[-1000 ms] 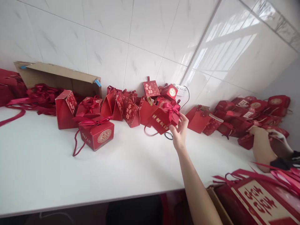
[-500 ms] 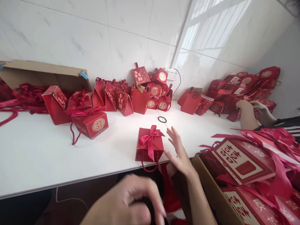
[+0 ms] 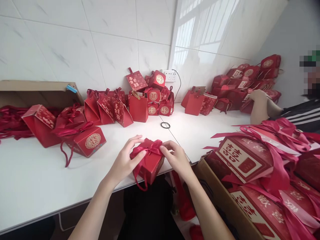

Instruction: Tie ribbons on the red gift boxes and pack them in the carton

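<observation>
A small red gift box (image 3: 149,163) with a red ribbon bow (image 3: 150,149) on top sits at the near edge of the white table (image 3: 37,173), tilted over the edge. My left hand (image 3: 126,160) grips its left side, fingers on the bow. My right hand (image 3: 176,157) pinches the right end of the bow. A red cord handle hangs below the box.
Many red gift boxes (image 3: 140,100) stand along the tiled wall, with a cardboard box (image 3: 37,91) of ribbons at the left. A black hair tie (image 3: 165,125) lies on the table. A carton of flat red boxes (image 3: 260,180) sits at my right. Another person's sleeve (image 3: 303,115) shows at the far right.
My right hand brought the bowed box from the pile by the wall to the near table edge. My left hand came up, and both hands now hold the box.
</observation>
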Motion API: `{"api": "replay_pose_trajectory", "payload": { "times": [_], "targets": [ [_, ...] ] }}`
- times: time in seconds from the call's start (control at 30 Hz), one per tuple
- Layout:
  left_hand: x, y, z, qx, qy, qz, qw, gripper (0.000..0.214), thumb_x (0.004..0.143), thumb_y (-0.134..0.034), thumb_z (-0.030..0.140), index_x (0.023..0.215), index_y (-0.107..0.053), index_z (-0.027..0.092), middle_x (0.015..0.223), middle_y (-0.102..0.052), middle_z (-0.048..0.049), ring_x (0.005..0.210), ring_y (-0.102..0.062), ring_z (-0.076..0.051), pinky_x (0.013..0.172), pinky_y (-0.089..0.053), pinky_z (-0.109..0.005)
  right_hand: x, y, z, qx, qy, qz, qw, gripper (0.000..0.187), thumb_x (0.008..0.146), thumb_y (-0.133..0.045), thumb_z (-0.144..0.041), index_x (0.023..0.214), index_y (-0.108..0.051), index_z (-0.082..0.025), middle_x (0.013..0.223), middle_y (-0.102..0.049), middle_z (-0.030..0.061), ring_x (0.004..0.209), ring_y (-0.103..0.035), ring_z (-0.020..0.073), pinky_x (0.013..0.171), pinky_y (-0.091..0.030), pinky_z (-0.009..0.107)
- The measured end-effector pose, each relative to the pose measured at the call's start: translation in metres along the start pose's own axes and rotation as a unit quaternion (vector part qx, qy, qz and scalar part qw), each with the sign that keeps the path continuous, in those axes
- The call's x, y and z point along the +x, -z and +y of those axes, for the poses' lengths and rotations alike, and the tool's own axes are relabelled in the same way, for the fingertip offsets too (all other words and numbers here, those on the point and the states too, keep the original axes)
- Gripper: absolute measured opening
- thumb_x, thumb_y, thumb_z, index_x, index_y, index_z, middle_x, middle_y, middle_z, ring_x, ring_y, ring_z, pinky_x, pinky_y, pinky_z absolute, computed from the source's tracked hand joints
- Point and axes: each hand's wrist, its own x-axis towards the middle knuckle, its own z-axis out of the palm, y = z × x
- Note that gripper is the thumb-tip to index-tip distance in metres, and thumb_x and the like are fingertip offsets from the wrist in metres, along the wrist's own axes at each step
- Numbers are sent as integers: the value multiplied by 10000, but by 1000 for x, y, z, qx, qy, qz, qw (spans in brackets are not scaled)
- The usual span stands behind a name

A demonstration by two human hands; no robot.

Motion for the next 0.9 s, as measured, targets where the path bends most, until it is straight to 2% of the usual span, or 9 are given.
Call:
{"api": "replay_pose_trajectory", "payload": {
  "times": [0.13,0.2,0.33,0.43,0.57,0.7,0.77,0.83,0.9],
  "targets": [
    [-5,10,0,26,63,84,994,334,812,-509,456,1061,-552,238,1224,-555,-51,1157,-516,-227,999,-413,-402,-30,5,-8,-23,-17,-23,999,266,851,-508,-417,778,-591,-175,696,-618,6,634,-567,131,564,-436,232],
    [-10,13,4,44,97,113,988,347,811,-485,500,1005,-560,222,1122,-590,-54,1046,-559,-225,909,-452,-379,-39,7,-12,-48,14,14,999,266,876,-488,-397,751,-573,-177,656,-595,-1,585,-545,120,543,-430,229],
    [-22,17,14,84,140,116,980,369,802,-459,559,746,-532,202,830,-586,-18,799,-558,-189,768,-442,-328,-49,0,-23,-148,215,105,960,125,857,-551,-279,806,-584,-170,746,-598,37,705,-569,147,645,-471,262],
    [-27,22,18,55,149,51,986,365,796,-494,539,670,-506,197,705,-536,8,684,-516,-155,678,-422,-285,-52,-17,-31,-208,358,34,910,173,833,-604,-286,951,-605,-160,958,-620,97,952,-573,208,806,-482,332],
    [-31,29,22,-38,113,-19,993,325,826,-489,488,695,-541,195,662,-503,12,627,-481,-132,579,-404,-247,-48,-42,-34,-270,408,-18,872,348,827,-605,-259,1143,-542,-128,1123,-607,130,1127,-522,258,915,-436,413],
    [-33,33,27,-19,38,-59,997,267,847,-490,384,667,-536,193,736,-505,-7,702,-510,-142,642,-442,-254,-47,-53,-28,-261,405,38,875,345,865,-548,-173,1205,-500,-136,959,-662,85,896,-606,192,804,-474,361],
    [-31,32,30,54,-17,6,998,168,842,-495,318,757,-577,199,838,-530,-28,836,-540,-171,773,-462,-292,-48,-54,-23,-241,408,60,878,336,875,-559,-193,1201,-504,-128,914,-676,80,867,-617,186,803,-490,354],
    [-25,29,35,152,-79,99,980,141,829,-504,271,903,-604,203,995,-541,-59,1013,-522,-214,940,-412,-369,-49,-54,-19,-215,420,77,879,299,867,-583,-182,1156,-534,-122,912,-686,85,897,-628,183,855,-495,359],
    [-16,25,39,229,-118,102,961,194,833,-500,258,990,-605,216,1142,-523,-71,1136,-477,-245,1031,-332,-440,-50,-53,-15,-183,434,89,878,202,854,-594,-132,1055,-581,-147,882,-696,62,893,-639,165,895,-494,359]
  ]
}}
